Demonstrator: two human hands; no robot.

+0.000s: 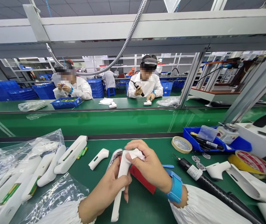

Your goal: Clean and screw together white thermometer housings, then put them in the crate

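A long white plastic housing (pixel 120 189), shaped like a handle with a bent head, is held upright at a tilt over the bench. My left hand (pixel 110 183) is closed around its middle, the thumb across the front. Behind it, by the left fingers, shows an open shell with red wires (pixel 115 156); how it is held is partly hidden. My right hand (pixel 150 165) is closed at the housing's upper end, pressing a crumpled white cloth (pixel 137 153) against it. A red flat piece (pixel 143 180) lies beneath the right hand.
White housings (pixel 71 154) and plastic bags (pixel 60 193) lie left, a small white shell (pixel 98 158) nearer. On the right are an electric screwdriver (pixel 203 177), tape roll (pixel 181 145), blue tray (pixel 246 146) and white shells (pixel 245 182). Two co-workers sit across the green belt (pixel 123 123).
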